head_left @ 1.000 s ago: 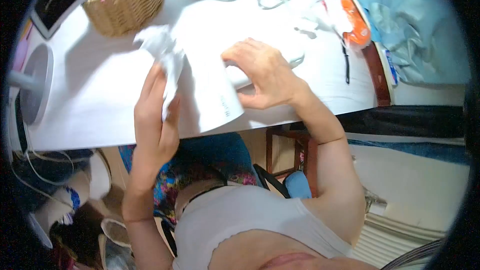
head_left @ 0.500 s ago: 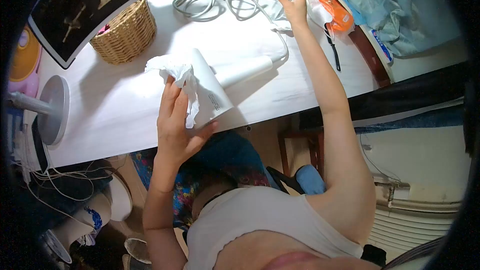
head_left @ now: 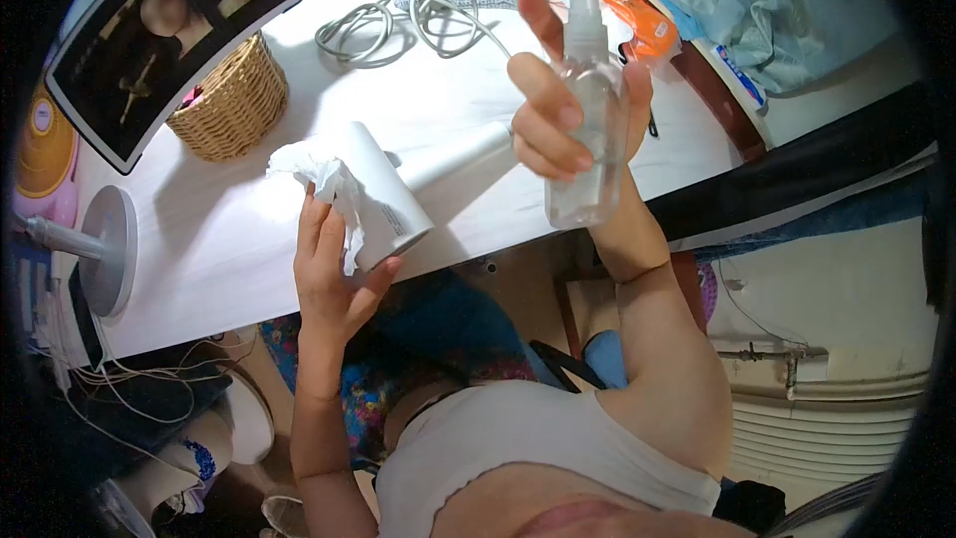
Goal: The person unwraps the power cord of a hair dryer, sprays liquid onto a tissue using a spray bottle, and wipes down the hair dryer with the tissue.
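Note:
A clear spray bottle [head_left: 588,159] stands upright in my right hand [head_left: 548,110], raised above the desk, its fingers wrapped round the body. Some clear liquid appears to be inside. My left hand [head_left: 332,264] holds a crumpled white tissue [head_left: 334,184] at its fingertips, against the near side of a white hair dryer [head_left: 376,184]. The left thumb is by the lower end of the dryer's barrel. The dryer lies on the white desk [head_left: 219,269], its handle pointing right.
A tablet-like screen [head_left: 149,55] leans over a wicker basket [head_left: 234,105] at the left. Near it stands a round grey base [head_left: 112,249]. A coiled grey cord [head_left: 368,35] lies at the back, with an orange packet [head_left: 637,15] to its right.
My right hand has come back from the orange packet toward me and now holds the spray bottle up. My left hand stays at the dryer with the tissue. The view has shifted slightly.

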Tool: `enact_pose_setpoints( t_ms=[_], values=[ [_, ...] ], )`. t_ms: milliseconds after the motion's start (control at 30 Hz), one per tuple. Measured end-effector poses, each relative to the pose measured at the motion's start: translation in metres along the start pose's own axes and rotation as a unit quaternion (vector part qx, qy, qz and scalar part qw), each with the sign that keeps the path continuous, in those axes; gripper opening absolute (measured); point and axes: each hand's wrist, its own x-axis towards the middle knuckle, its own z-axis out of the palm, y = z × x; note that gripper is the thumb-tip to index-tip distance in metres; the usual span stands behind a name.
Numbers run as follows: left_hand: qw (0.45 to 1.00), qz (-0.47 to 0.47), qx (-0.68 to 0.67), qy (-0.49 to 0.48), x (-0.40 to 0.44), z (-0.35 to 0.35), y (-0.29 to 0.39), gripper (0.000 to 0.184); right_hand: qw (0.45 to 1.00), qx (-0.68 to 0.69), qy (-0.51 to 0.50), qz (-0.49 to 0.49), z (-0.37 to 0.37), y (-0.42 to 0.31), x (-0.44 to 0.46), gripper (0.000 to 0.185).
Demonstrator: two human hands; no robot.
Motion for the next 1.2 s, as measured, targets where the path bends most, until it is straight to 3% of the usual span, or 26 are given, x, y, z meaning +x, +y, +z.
enact_pose_setpoints(
  t_ms=[100, 200, 267, 300, 333, 367, 400, 433, 533, 733, 900, 1033, 1133, 1200],
  values=[
    [0.999, 0.030, -0.014, 0.019, -0.004, 0.000, -0.004, 0.041, 1.000, 0.024, 0.001, 0.012, 0.006, 0.011, -0.003, 0.073],
    [0.995, 0.057, -0.037, 0.068, -0.007, 0.002, -0.008, 0.029, 0.994, -0.055, 0.078, 0.047, 0.013, 0.013, -0.002, 0.077],
    [0.992, 0.047, -0.048, 0.111, -0.005, 0.003, -0.003, 0.025, 0.941, -0.307, 0.124, 0.066, 0.011, 0.018, -0.001, 0.078],
    [0.974, -0.125, -0.133, 0.133, -0.011, -0.001, 0.006, 0.027, 0.893, -0.421, 0.140, 0.075, 0.008, 0.024, 0.001, 0.079],
    [0.888, -0.270, -0.327, 0.180, -0.012, -0.002, 0.007, 0.030, 0.801, -0.583, 0.119, 0.063, 0.009, 0.032, 0.003, 0.081],
    [0.875, -0.274, -0.338, 0.213, -0.007, -0.006, 0.007, 0.035, 0.723, -0.686, 0.066, 0.047, 0.004, 0.037, 0.003, 0.080],
    [0.690, -0.254, -0.636, 0.233, 0.010, -0.016, 0.022, 0.039, 0.666, -0.745, 0.031, 0.026, 0.004, 0.042, 0.006, 0.077],
    [0.652, -0.265, -0.673, 0.227, 0.018, -0.022, 0.029, 0.040, 0.602, -0.798, 0.001, 0.000, 0.003, 0.046, 0.010, 0.075],
    [0.616, -0.239, -0.730, 0.175, 0.025, -0.027, 0.038, 0.041, 0.543, -0.837, -0.058, 0.022, 0.006, 0.050, 0.023, 0.072],
    [0.578, -0.246, -0.758, 0.176, 0.025, -0.023, 0.038, 0.042, 0.542, -0.837, -0.066, 0.045, -0.006, 0.061, 0.035, 0.059],
    [0.577, -0.229, -0.765, 0.172, 0.024, -0.021, 0.038, 0.042, 0.547, -0.833, -0.060, 0.056, -0.008, 0.061, 0.034, 0.057],
    [0.596, -0.227, -0.750, 0.175, 0.025, -0.022, 0.038, 0.041, 0.552, -0.831, -0.064, 0.007, -0.008, 0.062, 0.035, 0.054],
    [0.556, -0.186, -0.798, 0.142, 0.021, -0.022, 0.030, 0.041, 0.552, -0.831, -0.063, 0.008, -0.001, 0.062, 0.034, 0.051],
    [0.572, -0.195, -0.783, 0.148, 0.021, -0.023, 0.032, 0.041, 0.553, -0.830, -0.069, 0.015, -0.001, 0.062, 0.033, 0.050]
  ],
)
